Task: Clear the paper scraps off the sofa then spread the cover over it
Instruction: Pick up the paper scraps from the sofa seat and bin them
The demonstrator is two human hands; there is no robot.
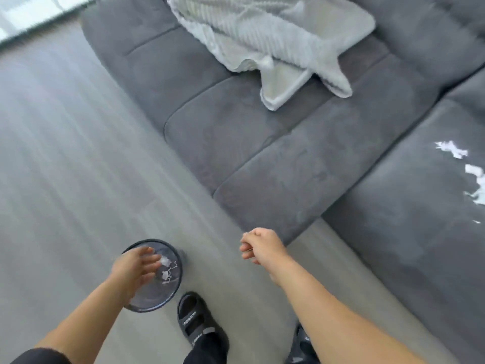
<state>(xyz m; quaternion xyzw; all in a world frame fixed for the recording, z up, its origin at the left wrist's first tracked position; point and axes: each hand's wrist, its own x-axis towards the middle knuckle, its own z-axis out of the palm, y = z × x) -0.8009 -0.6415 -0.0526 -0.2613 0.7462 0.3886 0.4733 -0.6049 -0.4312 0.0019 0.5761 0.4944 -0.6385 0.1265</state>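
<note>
Left hand (136, 264): we note fingers straight and spread, above the bin (179, 278), holding nothing.
Right hand (259, 246): fingers curled; we cannot tell what, if anything, it holds.
Paper scraps (451, 149): on the sofa (262, 153), right-hand seat; more lie in the bin.
Cover (275, 40): crumpled on the sofa, well apart from the scraps.
Bin: on the floor (65, 153).

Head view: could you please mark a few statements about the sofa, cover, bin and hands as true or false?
1. Scraps lie on the sofa. True.
2. The cover is spread flat over the whole sofa. False: it lies bunched on one part.
3. The bin has paper inside. True.
4. The right hand is over the bin. False: the left hand is over it; the right hand is off to its side.
</note>
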